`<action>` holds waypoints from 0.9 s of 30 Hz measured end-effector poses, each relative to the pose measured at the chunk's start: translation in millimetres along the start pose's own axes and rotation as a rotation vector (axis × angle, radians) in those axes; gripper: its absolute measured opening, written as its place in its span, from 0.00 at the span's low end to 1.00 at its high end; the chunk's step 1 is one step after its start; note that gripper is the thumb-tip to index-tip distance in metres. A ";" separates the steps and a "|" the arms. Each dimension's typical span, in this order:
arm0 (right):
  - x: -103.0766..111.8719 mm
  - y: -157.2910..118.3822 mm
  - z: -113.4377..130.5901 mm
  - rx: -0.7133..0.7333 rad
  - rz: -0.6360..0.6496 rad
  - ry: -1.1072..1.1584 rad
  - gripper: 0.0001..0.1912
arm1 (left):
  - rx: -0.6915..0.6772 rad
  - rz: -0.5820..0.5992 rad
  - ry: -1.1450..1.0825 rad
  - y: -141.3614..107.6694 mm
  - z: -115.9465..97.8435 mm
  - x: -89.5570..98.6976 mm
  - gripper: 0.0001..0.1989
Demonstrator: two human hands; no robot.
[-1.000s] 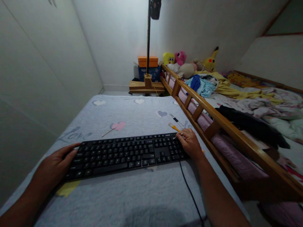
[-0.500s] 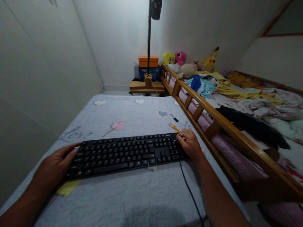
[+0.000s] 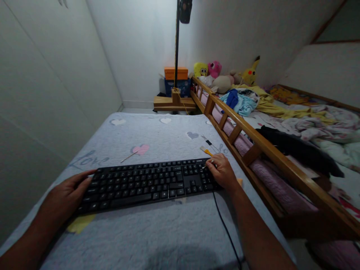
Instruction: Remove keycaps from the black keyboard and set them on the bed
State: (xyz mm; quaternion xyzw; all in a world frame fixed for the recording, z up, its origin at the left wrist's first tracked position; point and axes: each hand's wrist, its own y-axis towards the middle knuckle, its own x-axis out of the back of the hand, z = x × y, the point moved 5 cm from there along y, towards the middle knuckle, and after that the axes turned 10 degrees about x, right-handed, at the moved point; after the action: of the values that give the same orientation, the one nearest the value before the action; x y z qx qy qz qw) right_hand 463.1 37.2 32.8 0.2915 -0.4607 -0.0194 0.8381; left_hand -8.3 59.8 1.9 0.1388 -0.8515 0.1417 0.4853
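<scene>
A heart-printed, puckered cloth (image 3: 140, 232) is flanked by a glossy wooden rail (image 3: 242, 121); on it is laid a black, oblong keyboard (image 3: 146, 182), grasped at its left end by the left hand (image 3: 63, 195); a thin swab (image 3: 204, 167) is pinched by the right hand (image 3: 223, 172) at the number keys.

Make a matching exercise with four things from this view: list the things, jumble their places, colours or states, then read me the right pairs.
Column one:
1. Left hand
2. Right hand
3. Loose swab
4. Brush

Column two:
A. Pale bristles, yellow-orange handle
B. At the left end of the keyboard
C. Lying beyond the keyboard, one end at the pink heart
D. Pinching a thin white-tipped stick at the number pad

Right pairs: 1-B, 2-D, 3-C, 4-A.
</scene>
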 end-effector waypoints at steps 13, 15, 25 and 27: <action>7.3 -1.3 -5.5 -0.016 -0.021 -0.050 0.11 | -0.018 -0.002 -0.029 2.2 4.0 -1.9 0.30; 5.3 -1.3 -4.5 -0.007 -0.025 -0.030 0.11 | -0.031 -0.007 -0.034 2.2 3.6 -1.7 0.29; -2.0 1.8 2.7 0.004 -0.003 0.007 0.11 | 0.012 0.024 -0.005 2.5 1.7 -1.8 0.31; -1.8 2.3 3.1 0.001 -0.007 0.003 0.11 | 0.014 0.020 -0.018 2.1 1.9 -1.8 0.31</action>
State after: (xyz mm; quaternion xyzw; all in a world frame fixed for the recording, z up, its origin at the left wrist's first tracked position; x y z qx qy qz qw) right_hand 459.1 38.2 33.8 0.2937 -0.4585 -0.0219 0.8385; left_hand -9.7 61.3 -0.7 0.1351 -0.8563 0.1513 0.4750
